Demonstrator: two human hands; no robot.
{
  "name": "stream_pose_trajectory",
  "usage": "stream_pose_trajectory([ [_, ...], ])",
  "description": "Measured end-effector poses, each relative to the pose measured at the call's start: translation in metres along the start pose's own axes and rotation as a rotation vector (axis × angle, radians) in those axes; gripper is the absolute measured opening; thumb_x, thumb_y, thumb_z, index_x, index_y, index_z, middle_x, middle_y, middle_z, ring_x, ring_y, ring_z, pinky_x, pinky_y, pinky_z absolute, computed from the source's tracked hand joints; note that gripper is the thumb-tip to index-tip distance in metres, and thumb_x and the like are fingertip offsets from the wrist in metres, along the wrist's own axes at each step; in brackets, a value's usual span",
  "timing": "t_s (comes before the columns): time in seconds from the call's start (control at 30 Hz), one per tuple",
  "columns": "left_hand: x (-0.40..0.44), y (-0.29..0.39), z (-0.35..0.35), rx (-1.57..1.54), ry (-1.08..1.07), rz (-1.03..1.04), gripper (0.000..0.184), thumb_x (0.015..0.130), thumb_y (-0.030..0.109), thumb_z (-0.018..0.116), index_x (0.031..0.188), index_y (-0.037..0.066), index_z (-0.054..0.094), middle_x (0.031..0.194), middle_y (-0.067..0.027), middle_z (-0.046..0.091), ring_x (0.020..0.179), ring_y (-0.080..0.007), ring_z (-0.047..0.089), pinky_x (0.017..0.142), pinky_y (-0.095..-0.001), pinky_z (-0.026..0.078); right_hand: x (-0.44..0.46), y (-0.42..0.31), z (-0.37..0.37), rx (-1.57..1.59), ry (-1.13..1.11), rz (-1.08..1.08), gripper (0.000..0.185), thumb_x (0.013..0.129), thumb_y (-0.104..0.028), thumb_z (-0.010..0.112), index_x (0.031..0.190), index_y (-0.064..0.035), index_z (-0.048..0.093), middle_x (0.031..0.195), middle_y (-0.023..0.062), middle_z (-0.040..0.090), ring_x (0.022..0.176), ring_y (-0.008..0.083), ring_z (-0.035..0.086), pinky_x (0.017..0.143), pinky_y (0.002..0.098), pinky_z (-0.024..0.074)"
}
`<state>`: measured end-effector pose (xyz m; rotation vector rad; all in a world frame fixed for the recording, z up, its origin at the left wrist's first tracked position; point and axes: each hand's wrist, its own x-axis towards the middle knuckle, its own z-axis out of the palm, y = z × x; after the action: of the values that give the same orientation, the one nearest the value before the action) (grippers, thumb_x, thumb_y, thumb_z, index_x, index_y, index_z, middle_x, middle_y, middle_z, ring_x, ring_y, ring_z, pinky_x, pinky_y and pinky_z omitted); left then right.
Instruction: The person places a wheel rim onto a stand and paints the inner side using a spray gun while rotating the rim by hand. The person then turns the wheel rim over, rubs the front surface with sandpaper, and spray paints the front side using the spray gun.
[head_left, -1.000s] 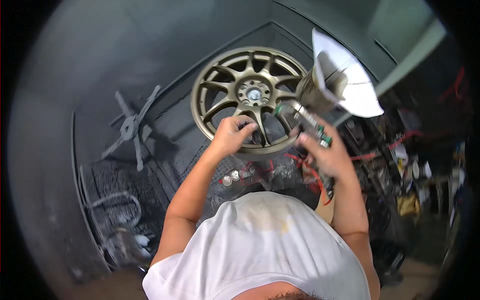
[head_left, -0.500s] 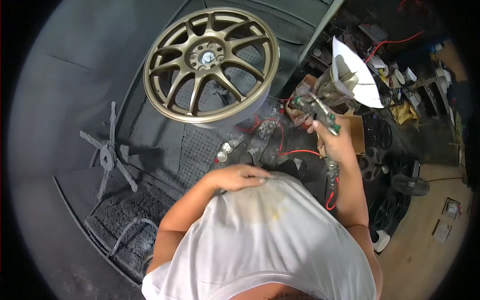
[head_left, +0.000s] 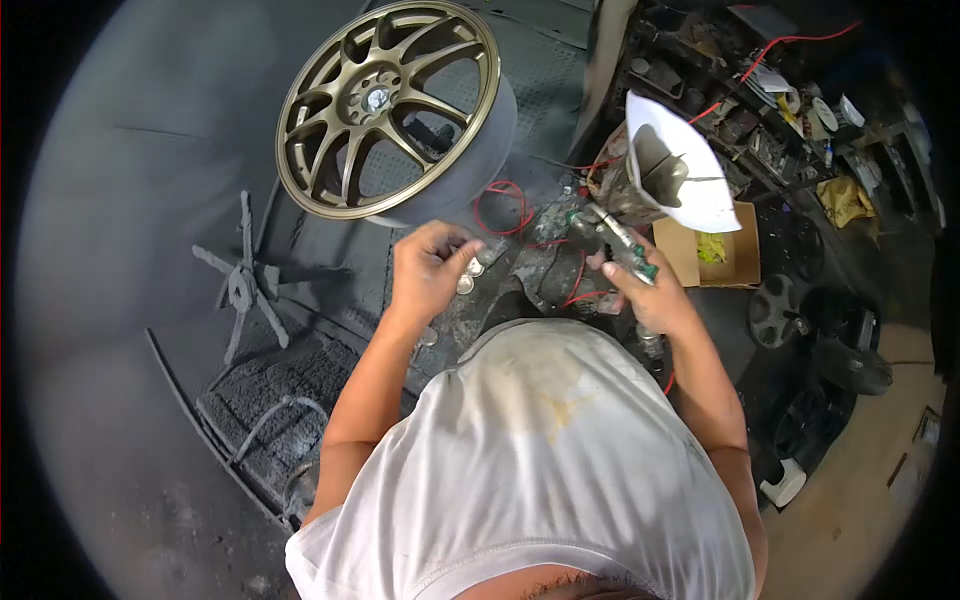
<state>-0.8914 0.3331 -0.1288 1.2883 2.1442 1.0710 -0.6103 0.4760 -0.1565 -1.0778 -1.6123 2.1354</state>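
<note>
My right hand [head_left: 660, 300] is wrapped around a spray gun [head_left: 625, 250], a metal tool with green parts that points up and left. A red hose hangs below its grip. Raised in front of my shirt, my left hand [head_left: 432, 265] has its fingers curled in and the thumb against them; whether anything is inside is hidden. Just beyond it stands a bronze multi-spoke wheel rim [head_left: 395, 125], tilted, its face toward me. Small round silvery pieces [head_left: 466, 284] lie on the floor beside my left hand.
A white paper cone [head_left: 690, 190] sits in a container behind the spray gun, with a cardboard box [head_left: 740, 250] beside it. Red hose [head_left: 505, 205] loops across the floor. At left stands a grey-coated spoked stand [head_left: 240, 285]. Cluttered shelves [head_left: 770, 140] line the right.
My left hand has lifted off my shirt and moved up, its fingers now curled. The spray gun has shifted slightly left and down. My view has turned, so the rim appears further left and higher.
</note>
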Motion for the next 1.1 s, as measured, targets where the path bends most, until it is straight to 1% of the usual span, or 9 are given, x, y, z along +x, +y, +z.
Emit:
stream_pose_trajectory([
  [0.17, 0.01, -0.012, -0.008, 0.366, 0.212, 0.196, 0.028, 0.086, 0.018, 0.078, 0.109, 0.003, 0.072, 0.102, -0.0145, 0.069, 0.096, -0.031, 0.066, 0.087, -0.0394, 0.051, -0.003, -0.023, -0.048, -0.153, 0.141, -0.05, 0.065, 0.097, -0.028, 0.069, 0.149, 0.0017, 0.044, 0.111, 0.0074, 0.069, 0.087, 0.0101, 0.064, 0.059, 0.0258, 0.0528],
  [0.23, 0.009, -0.022, -0.009, 0.55, 0.221, 0.226, 0.035, 0.089, 0.021, 0.076, 0.119, 0.003, 0.07, 0.113, -0.0166, 0.067, 0.107, -0.0344, 0.063, 0.095, -0.0425, 0.049, 0.003, -0.028, -0.064, -0.242, 0.193, -0.175, 0.066, 0.095, -0.031, 0.071, 0.147, 0.0028, 0.047, 0.111, 0.0107, 0.068, 0.089, 0.0137, 0.065, 0.073, 0.0289, 0.0544],
  [0.33, 0.006, -0.035, -0.008, 0.696, 0.277, 0.173, 0.049, 0.096, 0.029, 0.067, 0.138, 0.006, 0.061, 0.135, -0.0206, 0.055, 0.125, -0.0389, 0.053, 0.107, -0.0459, 0.042, 0.006, -0.02, -0.072, -0.362, 0.254, -0.159, 0.066, 0.095, -0.033, 0.071, 0.146, 0.0028, 0.049, 0.107, 0.0094, 0.068, 0.082, 0.0132, 0.065, 0.079, 0.0298, 0.0534],
  [0.43, 0.009, -0.054, -0.007, 0.696, 0.284, 0.132, 0.05, 0.095, 0.028, 0.067, 0.14, 0.006, 0.06, 0.135, -0.0203, 0.055, 0.125, -0.0385, 0.053, 0.107, -0.0463, 0.042, -0.009, -0.024, -0.06, -0.196, 0.067, -0.056, 0.066, 0.095, -0.034, 0.071, 0.145, 0.002, 0.05, 0.1, 0.0063, 0.069, 0.079, 0.0107, 0.063, 0.069, 0.0282, 0.0532],
  [0.5, 0.009, -0.062, -0.005, 0.694, 0.285, 0.145, 0.051, 0.094, 0.027, 0.068, 0.139, 0.006, 0.06, 0.133, -0.0191, 0.055, 0.123, -0.038, 0.053, 0.107, -0.0468, 0.042, -0.018, -0.016, -0.049, -0.118, -0.087, 0.096, 0.064, 0.098, -0.026, 0.067, 0.15, 0.0011, 0.042, 0.102, 0.007, 0.07, 0.085, 0.0121, 0.067, 0.05, 0.0228, 0.0471],
  [0.63, 0.007, -0.068, -0.004, 0.623, 0.28, 0.14, 0.053, 0.094, 0.024, 0.068, 0.142, 0.006, 0.057, 0.135, -0.0187, 0.054, 0.125, -0.0387, 0.052, 0.11, -0.0503, 0.039, -0.025, -0.021, -0.033, -0.085, -0.221, 0.107, 0.064, 0.098, -0.026, 0.066, 0.15, 0.0033, 0.041, 0.1, 0.0082, 0.07, 0.082, 0.0118, 0.067, 0.05, 0.0229, 0.0476],
  [0.87, -0.005, -0.088, -0.004, 0.599, 0.262, 0.131, 0.059, 0.094, 0.022, 0.067, 0.149, 0.008, 0.05, 0.146, -0.0202, 0.047, 0.136, -0.0404, 0.045, 0.118, -0.0587, 0.029, -0.006, -0.024, -0.048, -0.344, 0.139, -0.286, 0.054, 0.099, -0.019, 0.065, 0.145, 0.0023, 0.049, 0.093, 0.0049, 0.069, 0.079, 0.0057, 0.062, 0.052, 0.0221, 0.0459],
  [0.9, -0.005, -0.09, -0.005, 0.61, 0.257, 0.138, 0.06, 0.094, 0.022, 0.067, 0.149, 0.008, 0.049, 0.146, -0.0202, 0.047, 0.137, -0.0404, 0.045, 0.118, -0.0585, 0.029, -0.01, -0.04, -0.047, -0.304, 0.209, -0.163, 0.049, 0.096, -0.023, 0.068, 0.137, 0.0022, 0.058, 0.104, 0.0103, 0.069, 0.092, 0.0158, 0.063, 0.088, 0.0314, 0.0497],
  [1.1, -0.006, -0.1, -0.011, 0.605, 0.255, 0.177, 0.06, 0.094, 0.021, 0.066, 0.149, 0.008, 0.05, 0.147, -0.0201, 0.046, 0.137, -0.0404, 0.044, 0.117, -0.058, 0.03, -0.007, -0.035, -0.034, -0.215, 0.173, -0.06, 0.06, 0.095, -0.027, 0.07, 0.142, 0.0057, 0.051, 0.098, 0.0066, 0.067, 0.08, 0.0111, 0.062, 0.077, 0.0281, 0.0521],
])
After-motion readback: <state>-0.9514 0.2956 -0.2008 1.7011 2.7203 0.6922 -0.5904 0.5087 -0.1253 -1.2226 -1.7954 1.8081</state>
